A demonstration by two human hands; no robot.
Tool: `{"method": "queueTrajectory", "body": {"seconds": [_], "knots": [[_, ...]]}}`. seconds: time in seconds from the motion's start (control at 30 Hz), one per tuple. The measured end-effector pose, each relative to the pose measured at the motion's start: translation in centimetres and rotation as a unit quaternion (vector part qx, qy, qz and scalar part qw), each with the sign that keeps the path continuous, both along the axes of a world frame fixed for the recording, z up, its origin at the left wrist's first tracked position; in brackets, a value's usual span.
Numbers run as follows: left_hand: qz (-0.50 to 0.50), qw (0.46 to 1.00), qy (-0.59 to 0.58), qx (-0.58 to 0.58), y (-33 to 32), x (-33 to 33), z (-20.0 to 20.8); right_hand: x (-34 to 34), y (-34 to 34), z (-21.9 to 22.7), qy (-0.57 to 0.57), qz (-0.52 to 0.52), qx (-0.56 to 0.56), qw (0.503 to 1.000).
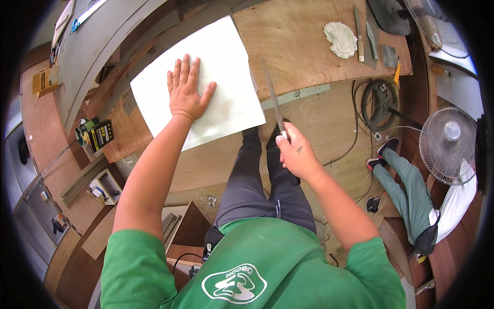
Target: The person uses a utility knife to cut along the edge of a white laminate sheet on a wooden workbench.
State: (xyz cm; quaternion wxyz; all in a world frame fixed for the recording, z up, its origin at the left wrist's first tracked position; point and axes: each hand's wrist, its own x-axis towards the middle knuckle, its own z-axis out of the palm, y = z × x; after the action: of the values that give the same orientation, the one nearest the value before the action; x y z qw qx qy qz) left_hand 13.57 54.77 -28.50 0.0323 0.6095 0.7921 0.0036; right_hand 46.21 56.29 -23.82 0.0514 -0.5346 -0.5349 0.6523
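Note:
A white square panel (pixel 226 56) lies on the wooden workbench (pixel 288 36), its near right corner sticking out past the bench edge. My left hand (pixel 188 92) rests flat on it with the fingers stretched out. In my right hand (pixel 298 152) is a long, narrow metal file (pixel 271 90), gripped by its handle end. The file points away from me, just right of the panel's right edge and apart from it. Faint smudges mark the panel near my left hand.
At the bench's far right are a crumpled white cloth (pixel 340 39), a wooden-handled tool (pixel 359 38) and a small grey block (pixel 389 56). A standing fan (pixel 447 141) and another person (pixel 411 190) are to the right. Cables (pixel 355 123) hang below the bench.

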Motion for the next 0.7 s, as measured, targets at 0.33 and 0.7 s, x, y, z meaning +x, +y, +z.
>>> {"method": "queueTrajectory", "body": {"seconds": [0.33, 0.7], "knots": [[0.013, 1.000, -0.009, -0.015, -0.2, -0.3, 0.3, -5.2, 3.7, 8.2, 0.011, -0.032, -0.223, 0.974], [0.022, 0.999, -0.034, -0.028, -0.2, -0.2, 0.8, -7.8, 5.1, 7.6, -0.033, -0.041, -0.209, 0.977]]}}
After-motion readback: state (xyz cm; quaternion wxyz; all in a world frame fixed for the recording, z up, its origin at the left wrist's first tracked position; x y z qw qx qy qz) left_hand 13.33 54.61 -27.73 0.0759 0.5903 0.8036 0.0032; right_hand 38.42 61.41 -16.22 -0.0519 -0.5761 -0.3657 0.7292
